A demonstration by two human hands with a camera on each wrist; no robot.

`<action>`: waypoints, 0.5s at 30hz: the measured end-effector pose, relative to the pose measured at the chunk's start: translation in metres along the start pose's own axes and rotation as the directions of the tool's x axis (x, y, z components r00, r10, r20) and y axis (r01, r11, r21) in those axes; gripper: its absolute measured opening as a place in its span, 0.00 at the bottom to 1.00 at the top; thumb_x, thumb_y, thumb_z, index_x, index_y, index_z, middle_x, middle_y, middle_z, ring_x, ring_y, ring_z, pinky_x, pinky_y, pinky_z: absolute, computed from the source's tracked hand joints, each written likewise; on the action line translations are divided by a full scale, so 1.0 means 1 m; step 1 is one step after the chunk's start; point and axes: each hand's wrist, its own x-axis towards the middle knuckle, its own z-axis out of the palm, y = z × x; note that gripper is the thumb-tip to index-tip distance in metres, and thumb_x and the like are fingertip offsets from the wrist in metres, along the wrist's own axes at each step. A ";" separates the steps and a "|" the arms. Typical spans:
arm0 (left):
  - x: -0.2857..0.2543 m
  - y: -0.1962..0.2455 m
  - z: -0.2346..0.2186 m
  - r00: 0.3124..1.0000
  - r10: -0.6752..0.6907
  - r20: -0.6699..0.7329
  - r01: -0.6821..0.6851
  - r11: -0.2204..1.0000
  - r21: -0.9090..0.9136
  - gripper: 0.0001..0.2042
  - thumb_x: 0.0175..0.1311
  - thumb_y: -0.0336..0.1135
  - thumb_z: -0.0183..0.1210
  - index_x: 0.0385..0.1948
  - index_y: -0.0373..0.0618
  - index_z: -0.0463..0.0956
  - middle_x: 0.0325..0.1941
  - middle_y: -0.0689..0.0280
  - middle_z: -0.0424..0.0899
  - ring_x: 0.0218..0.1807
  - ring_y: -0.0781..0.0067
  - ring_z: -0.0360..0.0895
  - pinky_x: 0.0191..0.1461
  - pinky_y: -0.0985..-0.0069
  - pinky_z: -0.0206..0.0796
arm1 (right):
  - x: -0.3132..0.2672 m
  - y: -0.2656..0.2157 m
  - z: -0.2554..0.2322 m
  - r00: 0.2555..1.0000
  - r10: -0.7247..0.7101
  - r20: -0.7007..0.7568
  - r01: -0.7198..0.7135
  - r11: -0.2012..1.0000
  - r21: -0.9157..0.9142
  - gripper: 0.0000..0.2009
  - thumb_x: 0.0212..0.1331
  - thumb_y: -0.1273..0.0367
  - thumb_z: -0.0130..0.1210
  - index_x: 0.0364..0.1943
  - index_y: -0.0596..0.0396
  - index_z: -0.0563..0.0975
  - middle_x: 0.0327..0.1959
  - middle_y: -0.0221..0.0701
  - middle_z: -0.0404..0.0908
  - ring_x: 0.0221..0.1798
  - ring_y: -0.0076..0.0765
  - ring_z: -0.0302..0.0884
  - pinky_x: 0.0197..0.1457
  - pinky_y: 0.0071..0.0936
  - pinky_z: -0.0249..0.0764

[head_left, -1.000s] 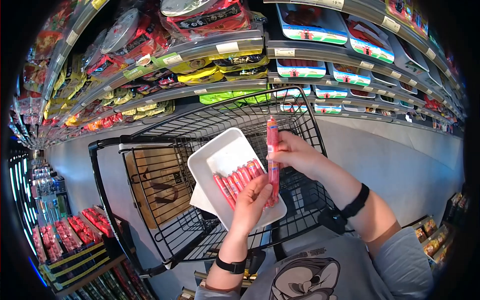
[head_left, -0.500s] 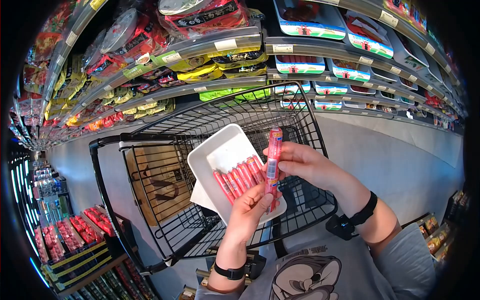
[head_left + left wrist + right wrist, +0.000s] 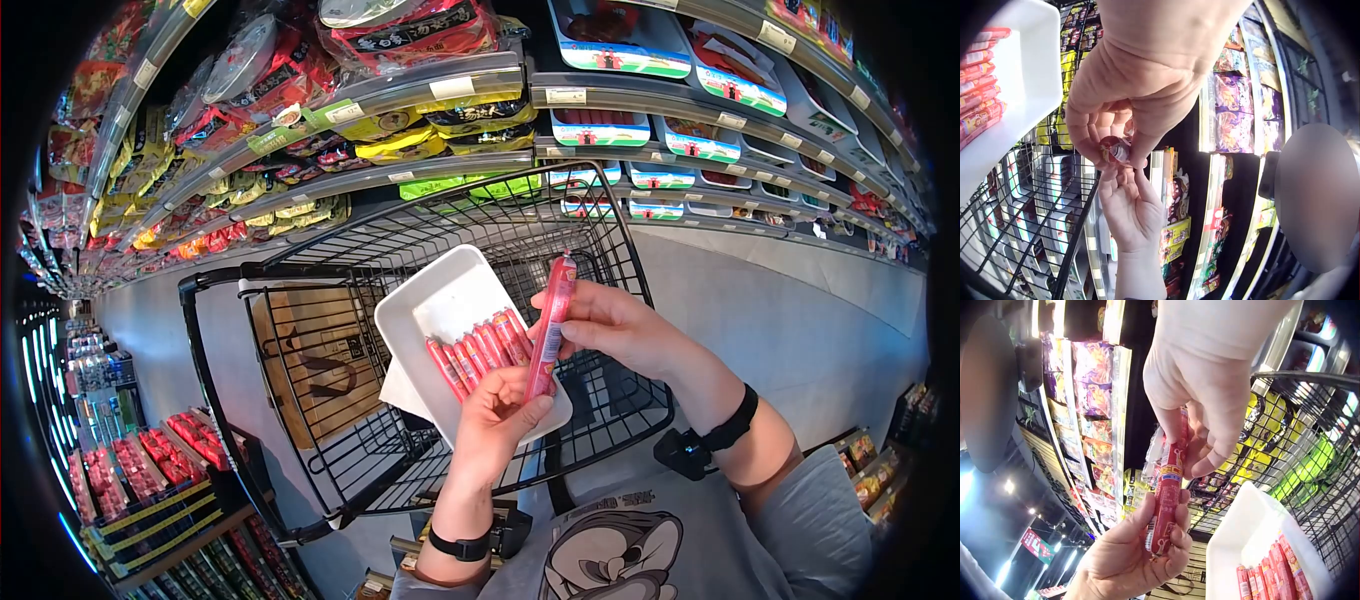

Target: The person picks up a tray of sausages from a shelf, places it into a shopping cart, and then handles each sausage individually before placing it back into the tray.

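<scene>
A red wrapped sausage stick (image 3: 552,325) is held tilted between both hands, over the right side of a white tray. My left hand (image 3: 492,420) pinches its lower end between thumb and fingers. Higher up, my right hand (image 3: 615,330) grips it with the thumb on the near side. The right wrist view shows the printed wrapper of the sausage (image 3: 1169,487) with both hands on it. Inside the white tray (image 3: 410,310), several like sausages (image 3: 478,352) lie side by side in a row.
The tray sits over a black wire shopping cart (image 3: 590,190), which also holds a brown paper bag (image 3: 310,370). Shelves (image 3: 600,97) of packaged food rise behind it. At the lower left stands a display bin (image 3: 150,520) of red packs.
The sausage came down from upright above the tray, turned, and now leans to the right. My right hand lowered slightly and shifted right; the left hand stays at its lower end.
</scene>
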 end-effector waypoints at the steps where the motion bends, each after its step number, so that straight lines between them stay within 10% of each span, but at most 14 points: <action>1: 0.000 0.000 0.000 1.000 0.022 -0.010 -0.022 1.000 0.021 0.13 0.56 0.19 0.57 0.42 0.40 0.69 0.39 0.66 0.80 0.41 0.83 0.74 0.45 0.85 0.66 | -0.001 -0.001 0.000 1.000 0.000 0.000 0.000 1.000 0.001 0.18 0.62 0.73 0.47 0.56 0.56 0.65 0.51 0.31 0.73 0.53 0.25 0.70 0.54 0.28 0.69; 15: 0.004 -0.005 0.001 0.997 0.076 0.010 -0.076 0.997 0.024 0.15 0.53 0.15 0.57 0.38 0.43 0.65 0.39 0.65 0.79 0.42 0.81 0.75 0.46 0.83 0.67 | -0.002 -0.003 0.001 0.999 -0.026 0.037 0.027 0.999 -0.021 0.21 0.62 0.74 0.46 0.60 0.56 0.63 0.54 0.32 0.71 0.57 0.26 0.67 0.58 0.28 0.66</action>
